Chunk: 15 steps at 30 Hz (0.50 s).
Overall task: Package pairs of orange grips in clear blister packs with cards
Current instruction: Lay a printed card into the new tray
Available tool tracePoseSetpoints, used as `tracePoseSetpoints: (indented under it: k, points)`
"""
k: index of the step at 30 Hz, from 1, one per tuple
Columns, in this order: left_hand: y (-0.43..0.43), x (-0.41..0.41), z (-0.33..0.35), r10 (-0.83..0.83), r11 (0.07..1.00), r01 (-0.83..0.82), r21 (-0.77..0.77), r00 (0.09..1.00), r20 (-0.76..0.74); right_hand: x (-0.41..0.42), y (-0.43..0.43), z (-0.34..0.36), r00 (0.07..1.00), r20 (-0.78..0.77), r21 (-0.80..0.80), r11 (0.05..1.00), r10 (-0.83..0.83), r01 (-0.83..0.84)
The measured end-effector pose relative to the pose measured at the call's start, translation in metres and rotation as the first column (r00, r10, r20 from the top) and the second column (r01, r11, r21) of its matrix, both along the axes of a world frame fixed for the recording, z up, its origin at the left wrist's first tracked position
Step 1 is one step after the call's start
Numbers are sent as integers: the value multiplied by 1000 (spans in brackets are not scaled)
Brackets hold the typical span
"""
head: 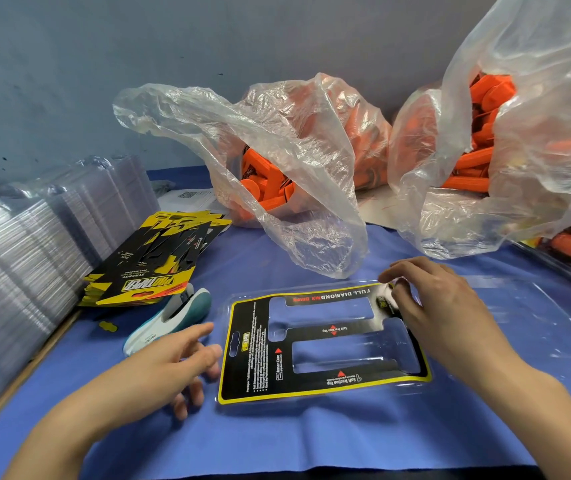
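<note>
Clear bags [277,150] hold orange grips [266,188]; blister pack [312,407] holds a card [253,358] — right hand [443,313] pinches its corner, left hand [169,365] relaxed.

Glossy clear plastic blister pack [325,396], matt blue cloth [277,441]

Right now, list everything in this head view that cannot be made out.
Head view only.
Orange grips in the left bag: crumpled film veils them, count unreadable.
Right bag: cut off by the top and right edges.
Card small print: too small to read.
Right hand: its fingertips cover the card's far corner; pinching or pressing, cannot tell.
Clear blister stack: blurred, cut by the left edge.
</note>
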State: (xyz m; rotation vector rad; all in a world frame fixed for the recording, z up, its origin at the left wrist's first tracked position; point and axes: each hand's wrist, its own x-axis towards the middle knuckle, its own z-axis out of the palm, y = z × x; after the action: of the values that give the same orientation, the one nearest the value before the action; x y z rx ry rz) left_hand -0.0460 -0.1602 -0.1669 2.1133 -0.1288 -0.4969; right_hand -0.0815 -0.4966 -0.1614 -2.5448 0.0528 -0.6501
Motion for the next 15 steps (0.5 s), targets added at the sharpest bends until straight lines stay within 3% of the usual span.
tracePoseSetpoints:
  k: [7, 15]
  points:
    - [-13, 7, -4, 184, 983, -181, -35, 968, 173, 0, -13, 1, 1000, -24, 14, 1000, -7, 7]
    - [-19, 10, -7, 130, 990, -140, 35, 972, 195, 1, -14, -5, 997, -72, -45, 999, -11, 7]
